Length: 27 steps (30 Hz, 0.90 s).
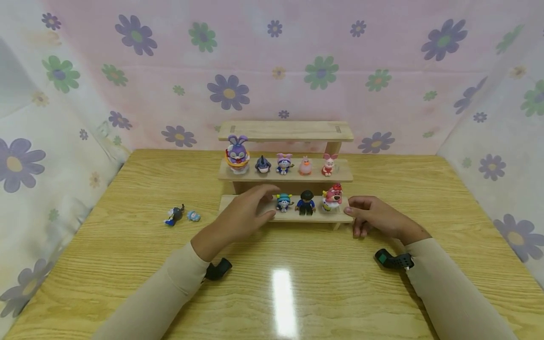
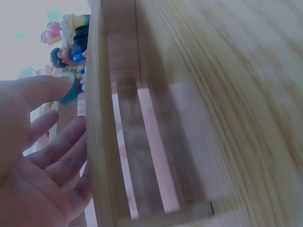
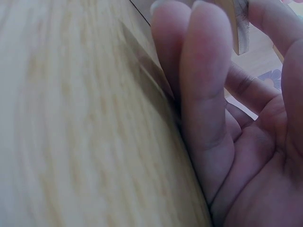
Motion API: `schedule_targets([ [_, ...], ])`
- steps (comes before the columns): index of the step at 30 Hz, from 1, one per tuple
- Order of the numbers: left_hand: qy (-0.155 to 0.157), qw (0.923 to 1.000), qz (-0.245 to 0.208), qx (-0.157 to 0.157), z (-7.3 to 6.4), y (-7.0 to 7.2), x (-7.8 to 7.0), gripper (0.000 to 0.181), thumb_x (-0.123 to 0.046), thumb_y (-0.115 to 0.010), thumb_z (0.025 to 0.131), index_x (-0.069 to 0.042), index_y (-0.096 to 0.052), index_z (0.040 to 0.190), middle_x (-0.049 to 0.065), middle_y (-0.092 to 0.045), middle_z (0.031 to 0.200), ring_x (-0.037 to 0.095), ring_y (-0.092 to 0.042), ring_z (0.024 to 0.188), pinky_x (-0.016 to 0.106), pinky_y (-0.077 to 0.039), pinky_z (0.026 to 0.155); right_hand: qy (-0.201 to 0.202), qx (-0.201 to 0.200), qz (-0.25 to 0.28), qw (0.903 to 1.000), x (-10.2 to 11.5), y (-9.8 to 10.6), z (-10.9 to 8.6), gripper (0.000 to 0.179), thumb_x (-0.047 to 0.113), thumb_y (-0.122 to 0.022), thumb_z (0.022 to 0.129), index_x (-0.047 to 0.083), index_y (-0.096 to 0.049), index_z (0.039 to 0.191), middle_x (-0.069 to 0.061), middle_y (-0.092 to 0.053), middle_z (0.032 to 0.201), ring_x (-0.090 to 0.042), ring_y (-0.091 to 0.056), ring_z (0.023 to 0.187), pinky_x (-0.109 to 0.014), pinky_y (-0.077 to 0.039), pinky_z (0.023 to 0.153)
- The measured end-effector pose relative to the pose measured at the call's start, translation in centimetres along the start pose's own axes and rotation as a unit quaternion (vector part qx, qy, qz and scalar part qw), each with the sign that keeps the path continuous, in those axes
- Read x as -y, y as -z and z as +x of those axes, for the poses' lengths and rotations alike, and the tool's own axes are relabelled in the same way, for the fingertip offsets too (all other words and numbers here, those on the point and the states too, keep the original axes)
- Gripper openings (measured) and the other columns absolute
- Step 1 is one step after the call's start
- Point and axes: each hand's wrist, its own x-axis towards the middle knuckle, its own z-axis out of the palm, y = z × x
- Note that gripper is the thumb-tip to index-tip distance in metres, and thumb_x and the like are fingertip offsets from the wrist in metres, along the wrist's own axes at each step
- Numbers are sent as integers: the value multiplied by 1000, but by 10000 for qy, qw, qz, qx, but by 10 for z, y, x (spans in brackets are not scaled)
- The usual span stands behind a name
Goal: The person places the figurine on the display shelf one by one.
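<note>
A three-tier wooden display shelf stands on the table. My left hand is at the left part of its lowest tier, thumb and forefinger spread near a small figurine in a teal hat. In the left wrist view the thumb tip overlaps that hat. Right of it sit a black-haired toy figure in blue and a pink bear figurine. My right hand touches the right end of the lowest tier with its fingertips; its other fingers hang loosely bent beside the table surface.
On the middle tier stand a purple rabbit figurine, a grey-blue figurine, a pink-hatted figurine, a pink bird and a piglet figurine. Left on the table lie a dark-and-white figurine and a small light-blue one.
</note>
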Motion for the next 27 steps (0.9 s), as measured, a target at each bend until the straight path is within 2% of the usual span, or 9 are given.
schedule_targets([
  [17,338,9984,404,-204,-23,24,20,43,-22,-72,95,-18,-58,135,3,-66,119,21,-64,113,43,-54,96,69,54,-2,10000,0,0,0,44,31,-53,106,-5,-46,130,-12,-68,72,-23,-68,63,-37,-59,58],
  [27,641,9971,418,35,-31,43,27,36,-27,-68,98,-18,-60,132,0,-68,116,19,-65,109,42,-56,92,35,38,-17,10000,1,0,0,44,32,-53,105,-4,-47,129,-13,-68,72,-22,-68,63,-37,-59,58],
])
